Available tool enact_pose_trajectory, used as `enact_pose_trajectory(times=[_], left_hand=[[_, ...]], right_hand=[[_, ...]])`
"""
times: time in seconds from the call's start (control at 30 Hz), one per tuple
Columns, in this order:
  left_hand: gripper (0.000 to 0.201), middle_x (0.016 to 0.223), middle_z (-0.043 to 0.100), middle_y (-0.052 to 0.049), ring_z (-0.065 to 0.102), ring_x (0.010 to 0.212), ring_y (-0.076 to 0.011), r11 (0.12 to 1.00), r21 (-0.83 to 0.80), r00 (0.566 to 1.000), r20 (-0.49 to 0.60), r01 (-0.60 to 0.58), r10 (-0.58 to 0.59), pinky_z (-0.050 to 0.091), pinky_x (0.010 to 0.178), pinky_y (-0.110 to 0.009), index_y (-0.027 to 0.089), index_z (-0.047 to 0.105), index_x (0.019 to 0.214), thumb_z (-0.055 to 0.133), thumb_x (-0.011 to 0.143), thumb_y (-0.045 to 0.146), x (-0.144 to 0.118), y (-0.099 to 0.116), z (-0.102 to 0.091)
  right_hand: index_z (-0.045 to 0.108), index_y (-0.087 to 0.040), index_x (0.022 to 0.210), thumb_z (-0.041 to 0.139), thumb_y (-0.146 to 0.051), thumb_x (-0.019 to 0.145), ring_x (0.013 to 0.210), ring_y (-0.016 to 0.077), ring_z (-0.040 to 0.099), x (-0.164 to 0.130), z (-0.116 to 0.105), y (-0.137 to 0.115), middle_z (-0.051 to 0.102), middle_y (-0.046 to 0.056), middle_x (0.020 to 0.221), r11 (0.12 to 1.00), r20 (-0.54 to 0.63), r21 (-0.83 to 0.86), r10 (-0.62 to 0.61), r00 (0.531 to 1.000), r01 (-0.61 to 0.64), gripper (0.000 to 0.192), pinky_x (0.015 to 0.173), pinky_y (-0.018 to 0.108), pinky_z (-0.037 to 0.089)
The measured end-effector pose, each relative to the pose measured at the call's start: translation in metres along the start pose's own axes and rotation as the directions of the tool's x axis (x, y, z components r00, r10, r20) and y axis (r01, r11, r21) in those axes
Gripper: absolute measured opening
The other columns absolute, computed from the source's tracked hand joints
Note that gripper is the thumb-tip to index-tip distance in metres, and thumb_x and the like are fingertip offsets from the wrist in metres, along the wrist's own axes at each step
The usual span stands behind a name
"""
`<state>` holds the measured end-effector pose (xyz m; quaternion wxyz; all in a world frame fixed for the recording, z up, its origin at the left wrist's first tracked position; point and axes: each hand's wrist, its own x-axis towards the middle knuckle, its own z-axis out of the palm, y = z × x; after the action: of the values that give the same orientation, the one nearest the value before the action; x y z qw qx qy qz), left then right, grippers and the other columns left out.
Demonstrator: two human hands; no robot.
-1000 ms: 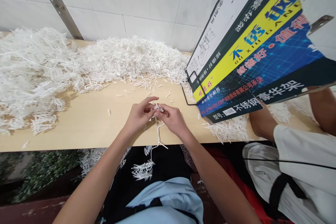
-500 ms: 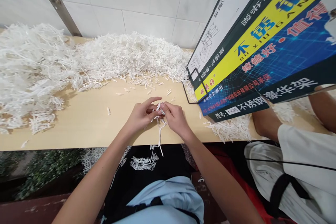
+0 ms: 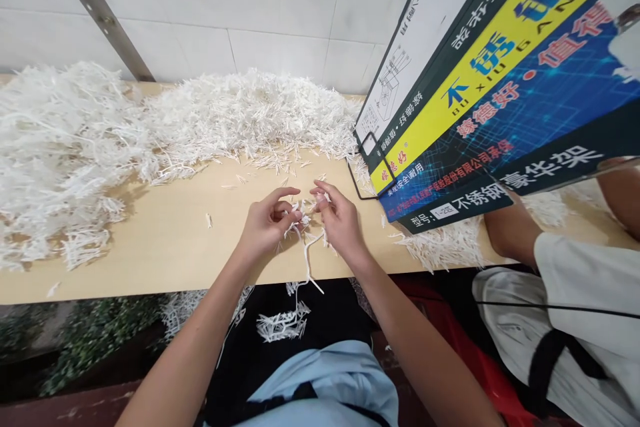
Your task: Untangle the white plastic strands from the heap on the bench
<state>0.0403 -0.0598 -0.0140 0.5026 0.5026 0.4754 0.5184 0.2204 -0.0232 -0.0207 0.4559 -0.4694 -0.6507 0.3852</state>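
Just above the board's near edge, my left hand (image 3: 270,221) pinches a white branched plastic sprig (image 3: 306,255) between thumb and fingers. Its thin stems dangle over the edge of the board. Close on the right, my right hand (image 3: 340,217) has its thumb and forefinger pinched together near the top of the sprig. A small gap parts the two hands, with white tips between them. What the right fingers hold, if anything, is too small to make out. More white sprigs (image 3: 284,321) rest on the black cloth over my lap.
Heaps of white plastic pieces (image 3: 250,113) line the back and left of the wooden board (image 3: 165,233). A large printed cardboard box (image 3: 480,100) stands tilted at the right, beside a black wire frame (image 3: 356,180). Behind it shows another person's arm (image 3: 513,230).
My right hand has drawn slightly away from the left, widening the gap at the fingertips. My left hand still holds the sprig. The view has shifted a little.
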Motion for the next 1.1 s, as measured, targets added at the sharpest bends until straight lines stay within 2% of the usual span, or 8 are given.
enact_pose_trajectory(times=[0.13, 0.33, 0.5, 0.6, 0.73, 0.87, 1.0, 1.1], left_hand=[[0.044, 0.075, 0.067, 0.001, 0.066, 0.065, -0.0146, 0.998, 0.042, 0.997, -0.063, -0.040, 0.043, 0.054, 0.065, -0.026, 0.022, 0.067, 0.123, 0.079, 0.086, 0.041, 0.001, 0.000, 0.000], [0.037, 0.070, 0.063, 0.003, 0.059, 0.061, -0.0119, 0.988, 0.137, 0.996, -0.030, -0.076, 0.081, 0.044, 0.059, -0.022, 0.021, 0.067, 0.121, 0.076, 0.089, 0.038, 0.002, -0.002, -0.003], [0.025, 0.063, 0.060, 0.004, 0.056, 0.056, -0.0112, 0.964, 0.236, 0.992, 0.032, -0.124, 0.120, 0.039, 0.056, -0.022, 0.020, 0.068, 0.110, 0.072, 0.091, 0.036, 0.001, -0.001, 0.003], [0.015, 0.054, 0.051, 0.008, 0.046, 0.050, -0.0090, 0.931, 0.320, 0.984, 0.056, -0.177, 0.168, 0.033, 0.053, -0.022, 0.020, 0.068, 0.098, 0.069, 0.092, 0.034, 0.001, -0.002, 0.009], [0.012, 0.065, 0.064, 0.003, 0.058, 0.057, -0.0113, 0.935, 0.296, 0.981, 0.046, -0.195, 0.190, 0.041, 0.057, -0.022, 0.020, 0.067, 0.093, 0.069, 0.091, 0.032, 0.000, -0.002, 0.013], [0.016, 0.073, 0.071, 0.000, 0.069, 0.063, -0.0161, 0.979, 0.125, 0.967, -0.174, -0.163, 0.183, 0.051, 0.061, -0.025, 0.020, 0.063, 0.090, 0.071, 0.089, 0.034, -0.005, -0.001, 0.008], [0.024, 0.076, 0.070, 0.001, 0.071, 0.067, -0.0169, 0.973, 0.126, 0.951, -0.219, -0.195, 0.219, 0.053, 0.064, -0.025, 0.021, 0.064, 0.106, 0.073, 0.089, 0.037, -0.007, -0.003, 0.005], [0.029, 0.074, 0.068, 0.002, 0.069, 0.067, -0.0162, 0.964, 0.173, 0.958, -0.168, -0.202, 0.231, 0.052, 0.064, -0.025, 0.021, 0.065, 0.114, 0.072, 0.091, 0.037, -0.006, -0.003, 0.007]], right_hand=[[0.068, -0.025, 0.136, 0.057, -0.048, 0.102, 0.107, 0.0219, 0.070, -0.004, 0.001, -0.010, 0.069, 0.009, 0.139, 0.985, 0.120, -0.122, -0.105, 0.987, 0.120, 0.042, 0.090, 0.033, 0.054], [0.083, -0.020, 0.095, 0.075, -0.050, 0.090, 0.067, 0.0158, 0.063, -0.003, 0.001, -0.004, 0.077, 0.003, 0.079, 0.995, 0.244, -0.094, -0.010, 0.970, 0.034, 0.032, 0.063, 0.026, 0.046], [0.074, -0.016, 0.070, 0.065, -0.048, 0.095, 0.047, 0.0113, 0.046, -0.002, 0.000, -0.002, 0.057, -0.001, 0.052, 0.990, 0.062, 0.097, 0.092, 0.994, -0.098, 0.042, 0.050, 0.025, 0.035], [0.074, -0.016, 0.074, 0.066, -0.051, 0.092, 0.047, 0.0107, 0.042, -0.004, 0.001, -0.001, 0.059, 0.000, 0.055, 0.970, -0.027, 0.203, 0.138, 0.990, -0.130, 0.040, 0.047, 0.025, 0.032], [0.072, -0.017, 0.078, 0.070, -0.054, 0.088, 0.048, 0.0096, 0.040, -0.002, -0.002, 0.005, 0.065, 0.002, 0.066, 0.923, -0.102, 0.364, 0.171, 0.980, -0.123, 0.038, 0.046, 0.025, 0.030], [0.064, -0.019, 0.074, 0.070, -0.054, 0.086, 0.054, 0.0099, 0.046, 0.005, -0.008, 0.011, 0.059, 0.001, 0.069, 0.872, -0.325, 0.488, 0.211, 0.922, -0.028, 0.038, 0.049, 0.023, 0.034], [0.074, -0.018, 0.088, 0.062, -0.048, 0.096, 0.061, 0.0135, 0.055, 0.005, -0.004, 0.011, 0.061, 0.001, 0.067, 0.970, -0.068, 0.240, 0.066, 0.996, -0.047, 0.033, 0.055, 0.024, 0.043], [0.073, -0.021, 0.123, 0.058, -0.036, 0.097, 0.080, 0.0182, 0.069, 0.004, 0.001, 0.008, 0.076, 0.007, 0.098, 0.999, 0.007, 0.044, -0.030, 1.000, 0.030, 0.033, 0.069, 0.029, 0.055]])
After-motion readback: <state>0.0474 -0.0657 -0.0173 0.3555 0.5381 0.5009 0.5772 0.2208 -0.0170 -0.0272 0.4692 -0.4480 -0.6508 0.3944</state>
